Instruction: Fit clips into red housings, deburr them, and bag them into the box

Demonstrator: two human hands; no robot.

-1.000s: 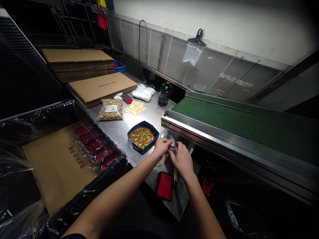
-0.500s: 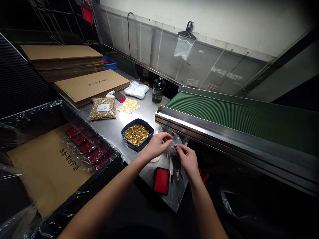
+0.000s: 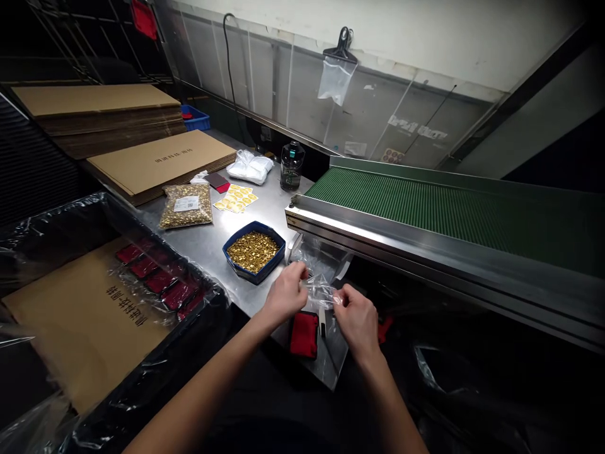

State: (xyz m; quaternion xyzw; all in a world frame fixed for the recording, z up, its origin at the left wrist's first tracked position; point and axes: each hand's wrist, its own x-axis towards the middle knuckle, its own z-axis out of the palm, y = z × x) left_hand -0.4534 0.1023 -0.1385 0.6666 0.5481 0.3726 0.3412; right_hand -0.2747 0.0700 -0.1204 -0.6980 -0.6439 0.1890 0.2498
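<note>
Between my two hands a clear plastic bag (image 3: 320,291) is stretched, held at both sides. My left hand (image 3: 286,291) pinches its left edge, and my right hand (image 3: 355,315) grips the right edge with thumb and fingers. Just below the bag, a red pouch with black edging (image 3: 304,335) lies on the metal table. Beside the pouch is a thin pale strip (image 3: 322,322), partly covered by the bag. More clear plastic (image 3: 307,249) lies behind my hands, below the conveyor's edge. Left of it stands a blue tray (image 3: 255,277) filled with small gold pieces (image 3: 253,251).
A green ribbed conveyor (image 3: 397,202) with a metal side runs along the right. At left, a plastic-lined bin (image 3: 155,359) holds cardboard and several bagged red pouches (image 3: 161,280). A bag of gold pieces (image 3: 186,206), stickers (image 3: 236,198), a bottle (image 3: 292,167) and cardboard stacks (image 3: 161,161) stand further back.
My hands have come nearer and moved apart, drawing the clear bag out between them over the pouch. The camera view has shifted slightly.
</note>
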